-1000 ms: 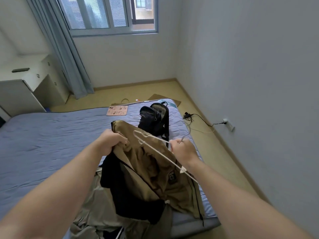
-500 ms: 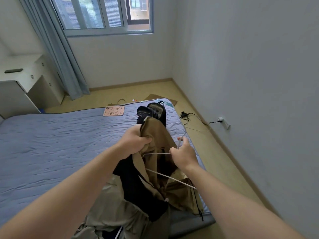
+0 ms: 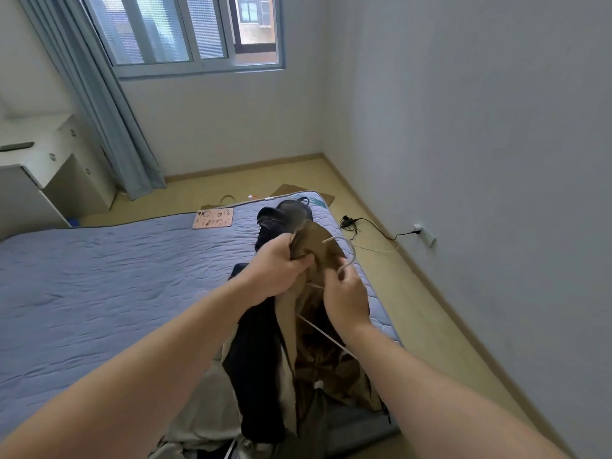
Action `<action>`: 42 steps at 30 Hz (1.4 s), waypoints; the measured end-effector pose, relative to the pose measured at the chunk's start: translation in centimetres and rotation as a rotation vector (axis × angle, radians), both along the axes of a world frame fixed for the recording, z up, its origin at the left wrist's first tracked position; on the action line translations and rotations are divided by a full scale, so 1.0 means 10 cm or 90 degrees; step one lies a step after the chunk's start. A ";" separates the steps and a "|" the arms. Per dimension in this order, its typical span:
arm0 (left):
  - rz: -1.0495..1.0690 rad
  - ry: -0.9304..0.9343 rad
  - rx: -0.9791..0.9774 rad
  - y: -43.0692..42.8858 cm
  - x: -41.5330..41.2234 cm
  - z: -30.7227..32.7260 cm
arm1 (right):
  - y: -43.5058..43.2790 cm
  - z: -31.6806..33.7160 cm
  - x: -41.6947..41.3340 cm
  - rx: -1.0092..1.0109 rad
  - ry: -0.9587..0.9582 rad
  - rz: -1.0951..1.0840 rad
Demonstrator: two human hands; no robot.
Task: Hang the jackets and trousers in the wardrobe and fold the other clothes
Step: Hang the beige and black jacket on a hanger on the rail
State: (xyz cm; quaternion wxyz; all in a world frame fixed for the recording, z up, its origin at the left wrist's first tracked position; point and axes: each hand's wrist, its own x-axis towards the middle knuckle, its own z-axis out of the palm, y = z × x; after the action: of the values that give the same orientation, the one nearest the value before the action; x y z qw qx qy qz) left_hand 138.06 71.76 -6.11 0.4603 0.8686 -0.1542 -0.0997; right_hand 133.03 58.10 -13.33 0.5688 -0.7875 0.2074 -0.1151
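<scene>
Left hand [image 3: 277, 264]: your grip is closed in a fist on a bunch of tan fabric at the top of the jacket [image 3: 318, 241], and it holds the jacket up over the right side of the bed [image 3: 99, 276].

Right hand [image 3: 346, 301]: the grip pinches the neck of a white hanger [image 3: 331, 239], just beside the left fist. The hook curls up above your fingers [image 3: 341, 276]. One arm of the hanger runs down to the right across the jacket's inside, and its other end is hidden in the cloth.

The jacket hangs from the left fist, with the tan shell to the right and a dark lining [image 3: 255, 359] to the left. Its lower part rests on a pale grey-beige garment [image 3: 205, 409] bunched at the bed's near edge.

A black backpack [image 3: 284, 215] sits on the bed just behind your hands, and a pink card [image 3: 213, 218] lies flat to its left.

A white bench [image 3: 33, 164] stands at far left with a dark, flat object [image 3: 16, 146] on top. A blue curtain [image 3: 109, 127] hangs beside the window [image 3: 185, 31]. On the floor, a black cable [image 3: 371, 223] runs to a wall socket [image 3: 424, 234] on the right.
</scene>
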 end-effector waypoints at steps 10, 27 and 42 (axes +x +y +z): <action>-0.158 -0.178 0.121 -0.03 -0.15 -0.08 | 0.00 0.17 0.03 0.229 -0.017 -0.050; -0.054 -0.341 0.171 -0.12 0.15 -0.31 | -0.47 0.23 0.03 0.486 -0.041 0.241; -0.052 -0.401 0.212 -0.04 0.12 -0.13 | -0.60 -0.14 -0.20 0.223 0.524 0.391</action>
State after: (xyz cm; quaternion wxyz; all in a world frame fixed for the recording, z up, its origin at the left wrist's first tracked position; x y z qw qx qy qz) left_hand 139.30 71.32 -7.41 0.2377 0.9130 -0.3049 0.1305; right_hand 131.00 52.13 -14.71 0.5711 -0.6852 0.1897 0.4104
